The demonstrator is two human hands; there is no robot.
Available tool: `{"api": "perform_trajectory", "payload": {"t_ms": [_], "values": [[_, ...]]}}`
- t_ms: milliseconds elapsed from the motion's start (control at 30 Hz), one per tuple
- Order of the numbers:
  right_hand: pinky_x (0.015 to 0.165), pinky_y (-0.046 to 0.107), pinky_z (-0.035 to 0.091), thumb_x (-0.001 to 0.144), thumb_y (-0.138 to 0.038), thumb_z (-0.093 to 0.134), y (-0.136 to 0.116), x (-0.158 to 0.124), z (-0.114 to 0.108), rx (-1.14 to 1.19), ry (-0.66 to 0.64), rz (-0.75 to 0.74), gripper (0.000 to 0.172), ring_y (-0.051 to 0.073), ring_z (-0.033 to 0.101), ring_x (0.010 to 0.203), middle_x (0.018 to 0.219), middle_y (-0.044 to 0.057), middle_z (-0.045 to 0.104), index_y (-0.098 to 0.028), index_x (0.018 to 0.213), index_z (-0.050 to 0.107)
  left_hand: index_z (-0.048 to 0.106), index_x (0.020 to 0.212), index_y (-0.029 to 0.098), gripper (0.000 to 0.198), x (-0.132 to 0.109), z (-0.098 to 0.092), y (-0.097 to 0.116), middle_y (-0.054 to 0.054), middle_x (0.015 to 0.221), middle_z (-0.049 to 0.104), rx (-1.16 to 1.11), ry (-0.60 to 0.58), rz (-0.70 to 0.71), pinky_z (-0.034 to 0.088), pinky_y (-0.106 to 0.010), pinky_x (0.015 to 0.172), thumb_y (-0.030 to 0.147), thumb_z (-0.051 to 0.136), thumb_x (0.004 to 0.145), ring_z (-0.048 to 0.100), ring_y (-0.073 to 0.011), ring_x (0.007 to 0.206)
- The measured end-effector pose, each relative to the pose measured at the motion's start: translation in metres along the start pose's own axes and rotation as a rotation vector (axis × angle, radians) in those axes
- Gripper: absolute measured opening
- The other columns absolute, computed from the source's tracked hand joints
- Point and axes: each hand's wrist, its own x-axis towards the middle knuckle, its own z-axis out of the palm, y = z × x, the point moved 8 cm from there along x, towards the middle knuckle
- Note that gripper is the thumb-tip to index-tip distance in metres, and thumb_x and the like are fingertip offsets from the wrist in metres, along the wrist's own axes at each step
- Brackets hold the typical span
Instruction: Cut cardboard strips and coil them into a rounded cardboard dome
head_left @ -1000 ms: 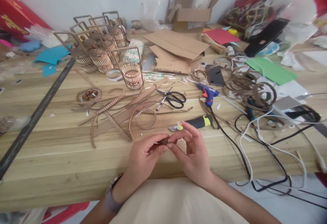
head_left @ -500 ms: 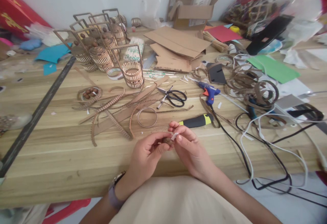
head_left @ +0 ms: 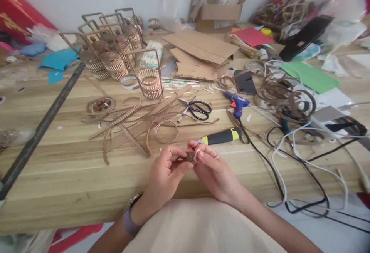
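Note:
My left hand (head_left: 164, 174) and my right hand (head_left: 215, 172) meet over the near edge of the wooden table (head_left: 72, 183). Between their fingertips is a small round brown piece (head_left: 190, 156), and the left fingers pinch it. A thin white strip (head_left: 197, 153) is pinched in the fingers of my right hand, right against that piece. Just beyond the hands lies a utility knife (head_left: 221, 136) with a black and yellow handle. A thin cardboard ring (head_left: 167, 131) lies flat to its left.
Corrugated cardboard strips (head_left: 130, 124), scissors (head_left: 196, 109), a blue glue gun (head_left: 237, 103) and tangled black and white cables (head_left: 295, 168) cover the table. Small cardboard lanterns (head_left: 115, 58) stand at the back left, flat cardboard sheets (head_left: 199, 52) and an open box (head_left: 219, 10) behind.
A white strip has appeared in my right fingers. Both hands stay pinched around the small brown piece, a little farther from the table edge than a second ago.

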Motion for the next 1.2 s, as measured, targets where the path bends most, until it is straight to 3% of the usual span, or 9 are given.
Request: {"api": "perform_trajectory", "payload": {"t_ms": [233,467,667,833,1000,1100,1200], "values": [[0.074,0.031,0.047,0.062,-0.042,0.090,0.003,-0.001,0.000,0.006,0.016,0.032,0.026,0.017,0.055,0.083,0.101,0.000,0.066,-0.026,0.066,0.070,0.051,0.081,0.022,0.031,0.000,0.000,0.005,-0.011,0.104,0.079,0.068,0.013,0.000,0.058,-0.028,0.071,0.042,0.075,0.083,0.075,-0.0218,0.091],[0.078,0.033,0.048,0.067,-0.046,0.087,0.005,-0.001,0.000,-0.045,-0.013,0.009,0.025,0.017,0.056,0.084,0.101,-0.001,0.067,-0.028,0.071,0.070,0.049,0.076,0.023,0.032,0.000,-0.001,0.005,-0.011,0.100,0.079,0.069,0.023,0.018,0.057,-0.029,0.071,0.040,0.075,0.083,0.074,-0.0234,0.096],[0.075,0.030,0.046,0.062,-0.037,0.091,0.008,-0.001,0.000,0.045,0.009,0.051,0.022,0.015,0.055,0.080,0.097,-0.003,0.068,-0.029,0.069,0.072,0.048,0.074,0.023,0.034,-0.001,-0.002,0.004,-0.009,0.097,0.080,0.058,0.035,0.023,0.053,-0.026,0.065,0.039,0.077,0.081,0.074,-0.0200,0.085],[0.075,0.032,0.047,0.062,-0.039,0.091,0.004,-0.001,-0.001,-0.024,0.018,0.013,0.023,0.016,0.056,0.081,0.098,-0.002,0.068,-0.028,0.070,0.072,0.048,0.072,0.024,0.034,-0.003,-0.002,0.006,-0.009,0.097,0.080,0.107,0.044,0.019,0.053,-0.026,0.064,0.040,0.076,0.082,0.073,-0.0198,0.081],[0.078,0.034,0.051,0.064,-0.047,0.089,-0.002,0.000,-0.003,-0.175,0.012,-0.072,0.028,0.020,0.059,0.095,0.108,0.003,0.065,-0.027,0.073,0.071,0.048,0.070,0.025,0.030,-0.004,-0.003,0.013,-0.008,0.096,0.080,0.218,0.042,0.056,0.055,-0.028,0.065,0.037,0.073,0.083,0.072,-0.0189,0.071],[0.081,0.035,0.052,0.070,-0.049,0.085,-0.004,0.001,-0.004,-0.269,-0.040,-0.132,0.026,0.022,0.058,0.106,0.124,0.005,0.059,-0.027,0.077,0.071,0.049,0.072,0.025,0.023,-0.007,-0.003,0.013,-0.008,0.099,0.080,0.261,0.027,0.073,0.056,-0.027,0.066,0.027,0.068,0.085,0.074,-0.0196,0.077],[0.080,0.035,0.053,0.076,-0.049,0.080,-0.006,0.005,-0.005,-0.347,-0.134,-0.192,0.024,0.019,0.059,0.102,0.142,0.004,0.048,-0.029,0.086,0.072,0.050,0.073,0.025,0.020,-0.011,-0.003,0.010,-0.008,0.105,0.079,0.292,0.002,0.078,0.058,-0.027,0.068,0.021,0.064,0.086,0.077,-0.0211,0.086]]}}
